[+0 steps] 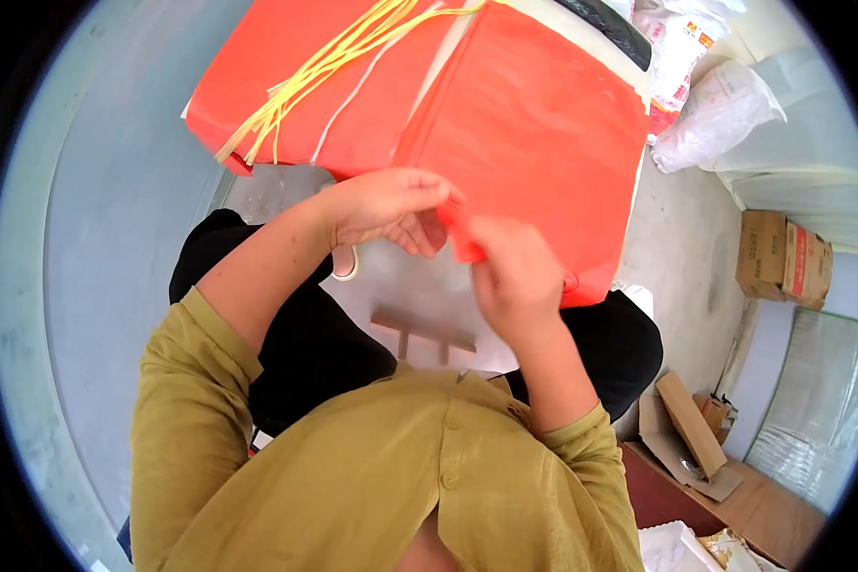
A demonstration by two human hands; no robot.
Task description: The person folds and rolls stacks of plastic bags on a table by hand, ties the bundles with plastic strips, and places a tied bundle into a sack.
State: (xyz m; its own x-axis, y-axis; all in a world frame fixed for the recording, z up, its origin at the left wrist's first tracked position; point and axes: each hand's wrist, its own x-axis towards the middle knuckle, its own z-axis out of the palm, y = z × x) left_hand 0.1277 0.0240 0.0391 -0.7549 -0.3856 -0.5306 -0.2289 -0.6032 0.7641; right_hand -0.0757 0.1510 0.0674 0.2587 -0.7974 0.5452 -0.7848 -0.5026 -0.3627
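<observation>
Between my two hands, just off the near edge of the table, is a small piece of red material [460, 234]. My left hand [396, 212] pinches its left side between thumb and fingers. My right hand [518, 276], slightly blurred, is closed on its right side. Beyond them, smooth red sheets [553, 124] cover much of the tabletop. A bundle of yellow strips [319, 71] lies across the red material at the upper left, and a thin white strand [357, 91] runs beside it.
White plastic bags [720, 119] stand past the table's right side. A cardboard box [782, 257] is at the right wall, with flattened cardboard [686, 434] at the lower right. A black rolled item [610, 29] lies at the table's far edge.
</observation>
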